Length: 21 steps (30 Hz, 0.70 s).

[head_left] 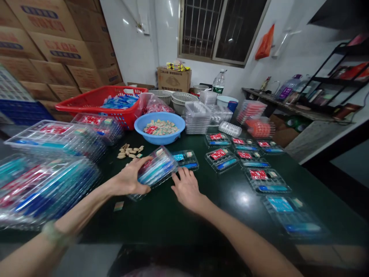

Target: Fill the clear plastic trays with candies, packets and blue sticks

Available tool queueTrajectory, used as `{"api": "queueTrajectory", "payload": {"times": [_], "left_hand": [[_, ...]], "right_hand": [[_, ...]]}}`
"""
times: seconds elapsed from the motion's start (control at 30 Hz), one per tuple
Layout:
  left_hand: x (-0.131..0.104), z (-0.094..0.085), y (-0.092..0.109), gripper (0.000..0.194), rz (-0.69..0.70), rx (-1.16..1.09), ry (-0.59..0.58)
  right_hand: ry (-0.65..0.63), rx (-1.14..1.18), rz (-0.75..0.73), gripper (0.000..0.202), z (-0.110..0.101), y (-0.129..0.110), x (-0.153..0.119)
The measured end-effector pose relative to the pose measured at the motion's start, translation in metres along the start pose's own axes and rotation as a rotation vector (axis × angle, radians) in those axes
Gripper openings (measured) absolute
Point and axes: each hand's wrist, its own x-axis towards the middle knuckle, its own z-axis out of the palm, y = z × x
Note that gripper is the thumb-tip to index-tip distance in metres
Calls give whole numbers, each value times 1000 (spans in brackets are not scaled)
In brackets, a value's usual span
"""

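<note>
My left hand is closed around the left side of a stack of clear plastic trays, tilted above the table. Blue and teal pens and a red packet show through the plastic. At the stack's right corner is my right hand, its fingers slightly bent and apart; its fingertips touch or nearly touch the edge. Just behind lies a single clear tray with a blue packet and a pen, partly covered by the stack. A small striped piece lies on the table near my left forearm.
Several filled trays are spread across the right of the dark green table. Tall tray stacks stand at left. Behind are a blue basin of small pieces, loose beige pieces, a red basket and empty trays.
</note>
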Motion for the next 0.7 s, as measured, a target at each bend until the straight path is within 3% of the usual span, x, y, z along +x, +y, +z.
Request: {"api": "queueTrajectory", "payload": {"times": [0.17, 0.33, 0.43, 0.6, 0.7], "left_hand": [[29, 7, 28, 92, 22, 176, -106], [35, 36, 49, 94, 22, 323, -187], [28, 47, 60, 94, 29, 400, -197], [18, 47, 71, 97, 11, 465, -204], [17, 46, 73, 99, 34, 474, -225]], "right_hand": [[-31, 113, -61, 40, -19, -27, -54], [94, 238, 68, 24, -42, -7, -79], [201, 319, 197, 26, -41, 19, -75], [253, 473, 337, 32, -23, 58, -49], [298, 277, 377, 33, -21, 85, -33]]}}
